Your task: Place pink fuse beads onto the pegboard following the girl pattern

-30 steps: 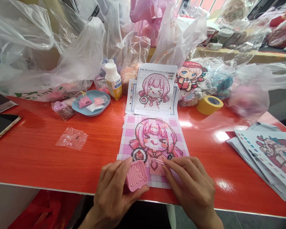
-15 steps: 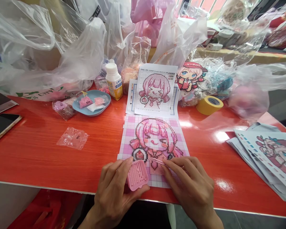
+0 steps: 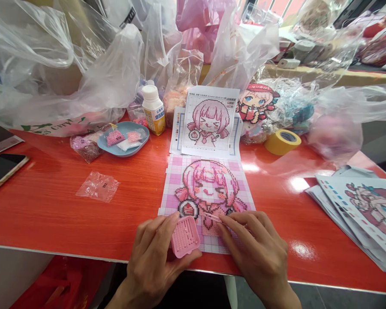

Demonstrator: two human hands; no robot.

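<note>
My left hand point(image 3: 156, 253) grips a small pink bead tray point(image 3: 185, 237), tilted, with rows of tiny pink beads in its grooves. Pinched in my right hand point(image 3: 255, 244) is a pair of pink tweezers point(image 3: 211, 217), its tips over the lower part of the bead picture. Whether the tips hold a bead is too small to tell. Beneath both hands lies a gridded pegboard point(image 3: 173, 171) bearing a pink-haired character made of fuse beads. A printed pattern sheet point(image 3: 210, 122) of the same character stands just behind the board.
A blue dish point(image 3: 122, 152) with bead packets, a white bottle point(image 3: 153, 109) and a flat plastic bag point(image 3: 98, 186) are at left. Yellow tape point(image 3: 282, 142) and stacked printed sheets point(image 3: 362, 214) lie to the right. Plastic bags point(image 3: 112, 64) crowd the back; a phone point(image 3: 4, 171) rests far left.
</note>
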